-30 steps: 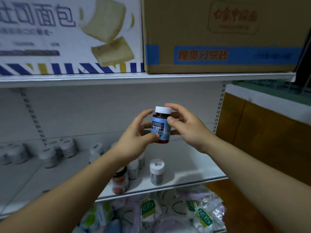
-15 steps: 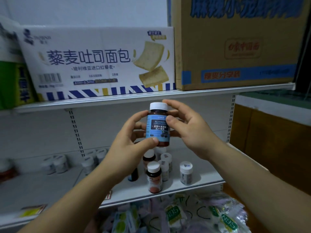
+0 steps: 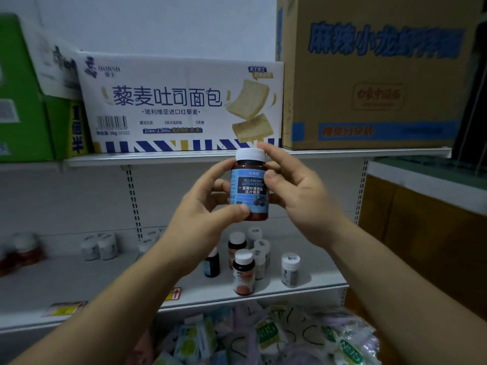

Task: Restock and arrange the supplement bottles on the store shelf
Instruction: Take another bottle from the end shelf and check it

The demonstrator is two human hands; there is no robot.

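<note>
Bottle (image 3: pixel 249 184) upright between left hand (image 3: pixel 203 214) and right hand (image 3: pixel 297 196), both gripping it.

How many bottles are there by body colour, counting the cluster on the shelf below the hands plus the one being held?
Dark bottles in the cluster: 3
White bottles in the cluster: 4
Held dark bottle: 1
Total: 8

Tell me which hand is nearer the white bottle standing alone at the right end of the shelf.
Right, as far as one view shows. The right hand is up on the blue-label bottle, above the white bottle and level with it sideways; the left hand is farther left.
</note>
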